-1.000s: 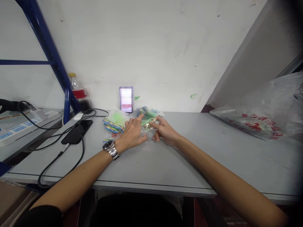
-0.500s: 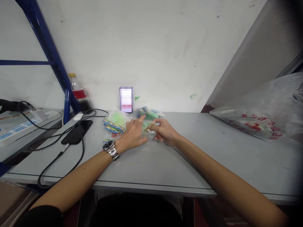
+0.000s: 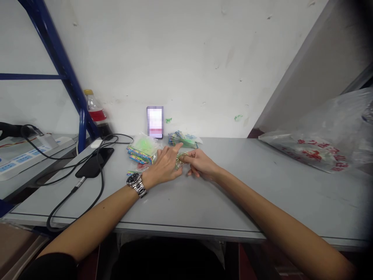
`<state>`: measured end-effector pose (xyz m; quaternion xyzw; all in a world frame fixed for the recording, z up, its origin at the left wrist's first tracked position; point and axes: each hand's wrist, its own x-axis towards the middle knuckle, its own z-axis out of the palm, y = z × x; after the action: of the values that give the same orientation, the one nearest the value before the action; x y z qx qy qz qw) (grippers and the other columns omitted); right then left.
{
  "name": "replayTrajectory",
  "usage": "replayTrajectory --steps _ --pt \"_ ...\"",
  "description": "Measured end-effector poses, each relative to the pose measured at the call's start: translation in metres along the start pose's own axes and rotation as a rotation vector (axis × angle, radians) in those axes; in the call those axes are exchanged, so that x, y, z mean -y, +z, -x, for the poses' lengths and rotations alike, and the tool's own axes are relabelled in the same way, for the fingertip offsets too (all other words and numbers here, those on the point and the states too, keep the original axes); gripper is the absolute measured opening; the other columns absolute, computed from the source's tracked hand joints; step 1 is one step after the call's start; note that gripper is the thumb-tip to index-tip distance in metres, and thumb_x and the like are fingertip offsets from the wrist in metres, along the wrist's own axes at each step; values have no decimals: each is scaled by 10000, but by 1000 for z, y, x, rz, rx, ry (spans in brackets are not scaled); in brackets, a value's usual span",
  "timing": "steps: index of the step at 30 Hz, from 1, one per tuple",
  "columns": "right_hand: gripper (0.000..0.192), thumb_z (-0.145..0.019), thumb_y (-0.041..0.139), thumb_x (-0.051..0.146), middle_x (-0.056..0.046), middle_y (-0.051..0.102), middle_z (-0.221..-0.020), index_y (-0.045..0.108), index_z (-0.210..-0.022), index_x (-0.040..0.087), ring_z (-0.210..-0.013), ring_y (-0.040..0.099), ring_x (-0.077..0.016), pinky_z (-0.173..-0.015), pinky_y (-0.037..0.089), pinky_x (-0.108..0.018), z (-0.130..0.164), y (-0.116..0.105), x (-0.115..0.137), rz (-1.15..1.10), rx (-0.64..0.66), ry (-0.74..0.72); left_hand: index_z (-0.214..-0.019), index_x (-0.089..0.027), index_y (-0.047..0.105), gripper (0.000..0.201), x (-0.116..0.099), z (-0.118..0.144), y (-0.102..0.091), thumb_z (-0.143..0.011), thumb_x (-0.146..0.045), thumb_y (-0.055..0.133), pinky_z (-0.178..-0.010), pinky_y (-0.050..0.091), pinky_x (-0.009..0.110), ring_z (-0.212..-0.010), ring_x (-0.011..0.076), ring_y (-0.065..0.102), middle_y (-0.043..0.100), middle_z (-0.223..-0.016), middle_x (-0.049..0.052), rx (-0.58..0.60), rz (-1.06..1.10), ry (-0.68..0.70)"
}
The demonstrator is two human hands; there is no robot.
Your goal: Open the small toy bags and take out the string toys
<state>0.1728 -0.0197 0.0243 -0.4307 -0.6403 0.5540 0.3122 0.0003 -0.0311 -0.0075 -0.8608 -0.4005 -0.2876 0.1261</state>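
A small clear plastic bag (image 3: 180, 158) with something pale green in it lies between my two hands, just above the table. My left hand (image 3: 163, 164), with a metal watch on the wrist, is closed on the bag's left side, its index finger stretched forward. From the right, the thumb and index finger of my right hand (image 3: 201, 164) pinch the bag's edge. Beside my left hand is a pile of clear bags (image 3: 142, 146) with colourful printed headers and green and red contents. Behind the hands lies another stack of similar packets (image 3: 185, 139).
A phone (image 3: 155, 122) leans on the wall. At left are a dark phone (image 3: 94, 163) with a cable, a cola bottle (image 3: 97, 112) and a power strip (image 3: 26, 157). A large plastic bag (image 3: 317, 149) with red print rests at right on the grey table (image 3: 186, 206).
My right hand has shifted slightly left, closer to my left hand, and its fingers now pinch the bag nearer my left thumb. My left index finger reaches a little further right.
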Motion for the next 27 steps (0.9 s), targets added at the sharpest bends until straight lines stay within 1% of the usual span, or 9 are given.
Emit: replayTrajectory --steps 4,6,7,12,14,17,21,25,27 --pt "259 -848 613 369 31 601 -461 659 -720 148 -248 354 -27 -446 515 -225 2 3 1 -56 82 23 -1412 -131 203 700 0 0 0 -828 -272 562 -820 429 465 -1048 314 516 537 -1226 186 -12 14 7" --pt "269 -852 605 373 34 588 -450 658 -713 149 -249 354 -29 -450 515 -228 2 4 2 -62 122 21 -1409 -122 204 709 1 0 1 -815 -251 567 -821 425 456 -1045 311 515 549 -1198 180 -11 13 6" --pt "261 -844 613 362 30 591 -452 657 -701 148 -249 358 -32 -444 512 -231 2 4 3 -50 118 15 -1409 -119 203 707 1 0 1 -814 -245 563 -822 423 452 -1047 309 513 550 -1194 180 -10 7 8" --pt "184 -772 664 293 -22 688 -575 665 -664 144 -244 362 -33 -354 456 -219 3 2 6 55 -57 -12 -1422 -140 165 676 1 -1 1 -857 -271 512 -826 416 441 -1050 303 510 539 -1221 179 -28 -19 37" --pt "195 -773 657 298 -35 707 -611 672 -660 139 -238 338 -23 -356 458 -221 3 1 7 82 -63 -29 -1424 -136 154 674 0 -1 -1 -860 -259 502 -822 416 444 -1043 306 513 546 -1215 181 -26 -26 49" --pt "241 -790 644 345 -20 684 -576 690 -684 133 -235 342 -24 -363 460 -220 2 0 5 115 -1 -38 -1429 -140 159 671 -2 -1 -3 -854 -230 494 -827 419 451 -1048 308 515 558 -1195 173 7 -19 60" --pt "265 -780 656 393 2 683 -591 706 -778 133 -263 403 -30 -405 485 -214 0 3 -3 80 93 -68 -1436 -155 188 691 -2 -1 -4 -825 -194 507 -832 420 441 -1048 299 514 588 -1102 135 42 17 39" --pt "302 -778 646 423 37 618 -487 672 -729 126 -270 430 -44 -465 522 -234 -3 7 -8 21 196 -67 -1428 -152 212 688 -3 -1 -4 -811 -186 511 -839 419 440 -1044 293 522 600 -1084 122 61 23 29" --pt "313 -783 640 428 39 592 -450 664 -718 123 -283 460 -60 -466 515 -235 -4 7 -9 8 208 -74 -1416 -141 234 674 -4 -2 -4 -817 -222 532 -840 424 443 -1038 295 534 603 -1106 133 55 25 43"
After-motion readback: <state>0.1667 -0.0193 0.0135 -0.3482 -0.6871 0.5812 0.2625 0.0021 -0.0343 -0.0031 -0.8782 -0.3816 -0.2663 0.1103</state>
